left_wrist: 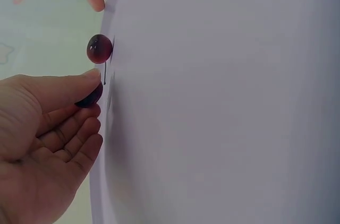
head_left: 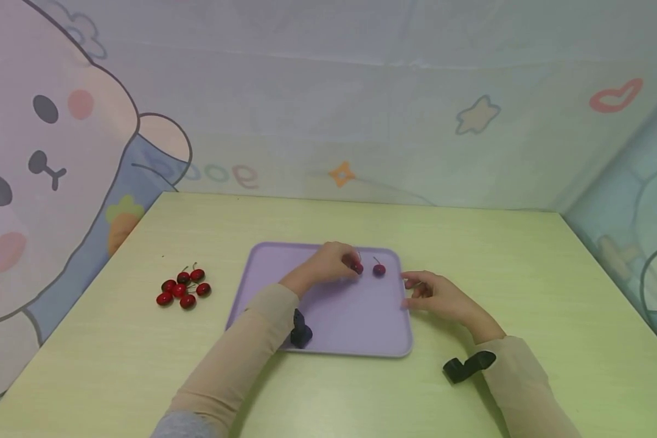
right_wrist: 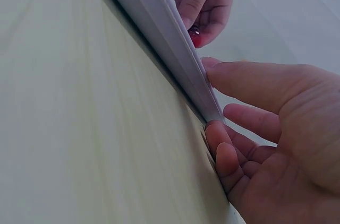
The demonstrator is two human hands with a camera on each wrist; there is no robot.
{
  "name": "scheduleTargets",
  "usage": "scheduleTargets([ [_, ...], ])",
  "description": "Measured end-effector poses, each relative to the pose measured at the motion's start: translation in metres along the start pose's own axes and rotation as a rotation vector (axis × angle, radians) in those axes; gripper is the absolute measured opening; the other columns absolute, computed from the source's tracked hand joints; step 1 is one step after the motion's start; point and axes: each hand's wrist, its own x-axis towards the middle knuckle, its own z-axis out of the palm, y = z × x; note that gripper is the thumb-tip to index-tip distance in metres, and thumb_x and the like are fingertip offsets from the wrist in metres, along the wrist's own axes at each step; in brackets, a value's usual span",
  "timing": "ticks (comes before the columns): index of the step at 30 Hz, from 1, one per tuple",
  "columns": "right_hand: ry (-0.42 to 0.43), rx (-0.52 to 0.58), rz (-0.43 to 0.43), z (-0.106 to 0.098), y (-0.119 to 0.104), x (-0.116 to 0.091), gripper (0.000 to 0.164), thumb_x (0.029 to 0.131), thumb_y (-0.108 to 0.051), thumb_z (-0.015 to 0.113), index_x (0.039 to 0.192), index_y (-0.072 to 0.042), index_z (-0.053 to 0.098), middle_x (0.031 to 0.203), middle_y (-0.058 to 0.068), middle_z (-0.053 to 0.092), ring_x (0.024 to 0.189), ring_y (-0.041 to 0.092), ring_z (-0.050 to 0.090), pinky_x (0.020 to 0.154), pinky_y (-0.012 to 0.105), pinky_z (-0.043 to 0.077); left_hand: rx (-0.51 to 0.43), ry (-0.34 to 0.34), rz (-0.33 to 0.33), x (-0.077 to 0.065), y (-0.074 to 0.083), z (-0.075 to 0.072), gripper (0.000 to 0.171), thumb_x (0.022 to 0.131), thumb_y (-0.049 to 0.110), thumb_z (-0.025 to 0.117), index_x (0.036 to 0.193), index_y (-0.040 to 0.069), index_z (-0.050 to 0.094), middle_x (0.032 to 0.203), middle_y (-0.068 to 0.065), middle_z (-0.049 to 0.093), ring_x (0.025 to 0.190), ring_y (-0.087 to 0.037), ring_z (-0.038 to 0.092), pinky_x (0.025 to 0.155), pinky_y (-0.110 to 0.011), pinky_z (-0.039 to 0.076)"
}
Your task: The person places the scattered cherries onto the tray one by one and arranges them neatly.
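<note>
Near the far edge of a light purple tray, my left hand pinches a dark red cherry between thumb and fingers. The left wrist view shows the thumb over this cherry, partly covering it. Just right of it, a second cherry with its stem up lies in the tray's far right corner. My right hand is at the tray's right side. Its thumb and fingertips touch the rim from outside, fingers loosely bent.
A cluster of several red cherries, some with stems, lies on the pale yellow-green table left of the tray. Behind the table hangs a printed cloth. Black devices are worn on both wrists.
</note>
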Motion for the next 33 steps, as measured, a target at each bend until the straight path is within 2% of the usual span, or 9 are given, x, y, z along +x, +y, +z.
scheduleTargets([
  [8,0.003,0.005,-0.007,0.0007,-0.0002,0.0,0.062,0.085,-0.015,0.074,0.135,0.007,0.048,0.115,0.018,0.058,0.089,0.02,0.052,0.073,0.022,0.046,0.025,0.004,-0.025,0.0004,0.001,0.0006,0.019,0.079,0.009,0.078,0.095,0.004,0.069,0.092,-0.006,0.067,0.085,-0.015,0.057,0.073,-0.024,0.047],
  [15,0.004,0.002,-0.002,0.0008,-0.0015,-0.0004,0.061,0.085,-0.015,0.074,0.136,0.007,0.048,0.115,0.018,0.058,0.089,0.02,0.052,0.074,0.022,0.046,0.053,0.009,-0.023,0.0021,0.0002,0.0011,0.019,0.079,0.011,0.079,0.095,0.005,0.07,0.092,-0.005,0.068,0.087,-0.015,0.058,0.08,-0.027,0.047],
  [25,0.0,0.005,0.008,0.0012,0.004,0.0016,0.062,0.085,-0.017,0.074,0.137,0.005,0.048,0.117,0.016,0.057,0.091,0.018,0.052,0.076,0.023,0.046,0.065,-0.005,-0.032,0.0031,-0.0005,0.0004,0.023,0.079,0.013,0.079,0.098,0.005,0.07,0.096,-0.006,0.068,0.09,-0.017,0.06,0.08,-0.028,0.048],
  [33,0.001,0.01,0.008,0.0015,0.0023,0.0006,0.062,0.084,-0.015,0.075,0.136,0.006,0.048,0.116,0.017,0.057,0.09,0.02,0.052,0.076,0.023,0.045,0.03,-0.014,-0.041,0.0034,-0.0027,0.0009,0.022,0.079,0.01,0.079,0.097,0.004,0.068,0.095,-0.006,0.067,0.087,-0.016,0.058,0.074,-0.025,0.049],
])
